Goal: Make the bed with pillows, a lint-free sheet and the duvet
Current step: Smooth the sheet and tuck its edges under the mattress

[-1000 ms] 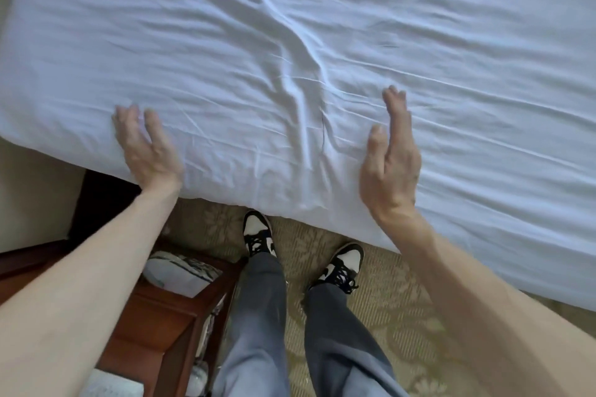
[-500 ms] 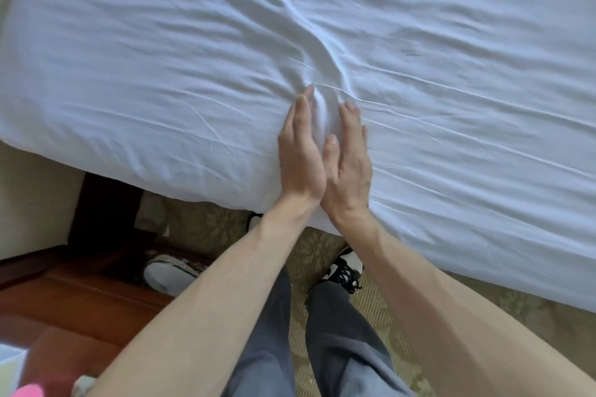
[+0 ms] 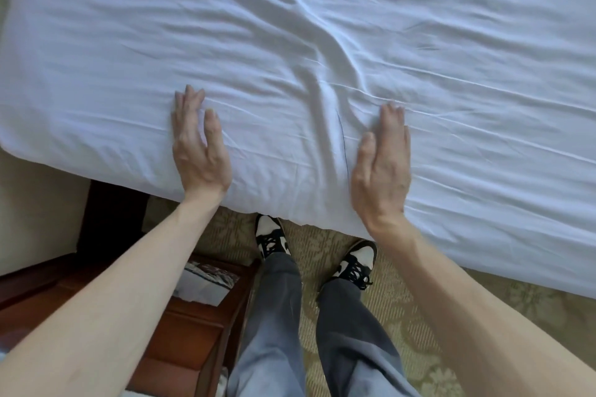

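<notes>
A white sheet (image 3: 290, 42) covers the bed and fills the upper part of the view, with a long crease running down its middle toward the near edge. My left hand (image 3: 198, 145) lies flat on the sheet near the edge, fingers straight. My right hand (image 3: 383, 161) stands on its side on the sheet right of the crease, fingers straight and together. Neither hand holds anything. No pillows or duvet are in view.
A wooden bedside cabinet (image 3: 180, 325) with papers on it stands at the lower left, close to my left leg. Patterned carpet (image 3: 419, 332) runs along the bed's near edge under my feet. A pale wall (image 3: 38, 203) lies left of the bed.
Half a second ago my hands were together at the crease; they have now slid apart, the left hand to the left and the right hand to the right, across the sheet.
</notes>
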A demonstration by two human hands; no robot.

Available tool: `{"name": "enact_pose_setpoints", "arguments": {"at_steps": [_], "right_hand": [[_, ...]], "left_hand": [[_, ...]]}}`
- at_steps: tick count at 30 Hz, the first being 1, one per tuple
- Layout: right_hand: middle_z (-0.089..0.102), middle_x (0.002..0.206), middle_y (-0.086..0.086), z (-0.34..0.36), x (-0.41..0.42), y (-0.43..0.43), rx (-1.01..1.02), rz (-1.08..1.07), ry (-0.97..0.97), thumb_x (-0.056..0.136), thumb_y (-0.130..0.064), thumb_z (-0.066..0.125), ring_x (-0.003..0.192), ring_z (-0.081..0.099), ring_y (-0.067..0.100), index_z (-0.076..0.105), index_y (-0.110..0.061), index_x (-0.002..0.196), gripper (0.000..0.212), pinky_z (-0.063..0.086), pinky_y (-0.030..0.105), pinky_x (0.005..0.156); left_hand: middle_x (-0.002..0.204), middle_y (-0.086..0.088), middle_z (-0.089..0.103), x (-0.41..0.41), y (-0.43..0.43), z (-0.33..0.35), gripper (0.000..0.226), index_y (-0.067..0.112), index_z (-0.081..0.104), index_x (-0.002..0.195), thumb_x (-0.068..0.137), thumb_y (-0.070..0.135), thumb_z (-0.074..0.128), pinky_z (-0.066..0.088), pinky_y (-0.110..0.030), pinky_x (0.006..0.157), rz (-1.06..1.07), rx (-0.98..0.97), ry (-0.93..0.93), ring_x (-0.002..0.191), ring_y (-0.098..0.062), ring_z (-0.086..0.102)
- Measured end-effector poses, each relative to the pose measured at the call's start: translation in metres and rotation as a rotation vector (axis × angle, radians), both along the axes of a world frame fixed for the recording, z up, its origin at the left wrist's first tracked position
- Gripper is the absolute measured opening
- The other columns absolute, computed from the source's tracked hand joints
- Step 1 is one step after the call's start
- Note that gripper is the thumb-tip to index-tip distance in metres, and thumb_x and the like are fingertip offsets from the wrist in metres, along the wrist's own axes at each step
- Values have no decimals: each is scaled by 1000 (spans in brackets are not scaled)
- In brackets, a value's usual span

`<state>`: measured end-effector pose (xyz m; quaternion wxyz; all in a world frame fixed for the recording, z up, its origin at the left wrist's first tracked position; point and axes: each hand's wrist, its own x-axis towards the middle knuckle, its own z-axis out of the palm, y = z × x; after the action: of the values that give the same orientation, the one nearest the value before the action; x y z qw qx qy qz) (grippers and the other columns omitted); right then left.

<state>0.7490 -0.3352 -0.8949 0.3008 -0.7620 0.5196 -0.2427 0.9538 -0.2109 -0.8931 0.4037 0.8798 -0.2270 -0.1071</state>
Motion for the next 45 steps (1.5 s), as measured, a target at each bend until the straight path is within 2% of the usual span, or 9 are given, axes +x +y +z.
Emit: {"name": "enact_pose_setpoints", "arguments": {"at_steps": [2, 5, 13, 17, 21, 27, 37, 42, 45], "right_hand": [[24, 166, 16, -8, 17, 14, -86, 127, 220, 107, -37, 26, 157, 14, 25, 27, 0, 158, 63, 11, 41, 129], [12, 168, 21, -9, 57, 35, -169, 301, 356, 106, -51, 21, 158, 4, 29, 16, 4, 159, 77, 6, 42, 129], [7, 167, 25, -17, 88, 44, -268, 531, 461, 105, -56, 29, 157, 2, 33, 12, 5, 159, 83, 8, 45, 127], [10, 168, 22, -16, 92, 43, -319, 672, 434, 105, -55, 31, 157, 4, 32, 15, 2, 160, 80, 9, 44, 127], [14, 168, 18, -13, 79, 30, -306, 554, 454, 105, -57, 32, 157, 8, 29, 18, 1, 160, 80, 10, 43, 128], [7, 170, 15, -11, 17, -16, -357, 562, 597, 106, -58, 27, 158, 2, 28, 10, -5, 162, 80, 7, 47, 128], [2, 170, 18, -3, -68, -66, -234, 340, 690, 101, -67, 10, 158, -1, 30, 6, -3, 162, 89, 4, 47, 128], [0, 168, 24, -4, -35, -45, -147, 195, 633, 98, -68, 4, 157, -1, 34, 6, 5, 159, 96, 2, 47, 128], [1, 167, 26, -5, 6, -16, -148, 265, 581, 99, -67, 9, 157, -1, 35, 7, 7, 159, 95, 3, 49, 127]], "left_hand": [[163, -5, 36, 2, -4, -4, 70, 11, 49, 150, 104, 56, 22, 12, -39, 128, -18, 8, -27, 156, -14, 19], [162, -7, 37, 12, -10, -8, 68, 9, 51, 148, 104, 52, 22, 14, -41, 128, -28, 12, -50, 156, -17, 21], [160, -8, 42, 33, -20, -7, 57, 11, 55, 143, 106, 46, 29, 21, -44, 125, -47, -99, 0, 155, -18, 23], [159, -8, 43, 35, -49, 10, 48, 14, 57, 140, 109, 38, 30, 23, -43, 125, -103, -150, 39, 155, -18, 24], [159, -8, 43, 30, -70, 23, 54, 12, 57, 140, 107, 43, 28, 20, -42, 126, -184, -143, 9, 155, -18, 22], [160, -9, 41, 7, -67, 13, 57, 10, 57, 140, 105, 46, 29, 19, -44, 126, -211, -112, 35, 155, -17, 21], [165, -9, 32, -16, -69, -9, 60, 10, 51, 146, 106, 48, 27, 6, -33, 128, -292, 48, -23, 157, -16, 16], [164, -8, 34, -16, -69, -13, 57, 10, 52, 146, 107, 45, 28, 7, -33, 128, -280, 20, -26, 156, -16, 19], [162, -9, 37, -15, -68, -11, 57, 10, 55, 144, 106, 44, 30, 12, -40, 128, -270, -5, -3, 156, -17, 22]]}}
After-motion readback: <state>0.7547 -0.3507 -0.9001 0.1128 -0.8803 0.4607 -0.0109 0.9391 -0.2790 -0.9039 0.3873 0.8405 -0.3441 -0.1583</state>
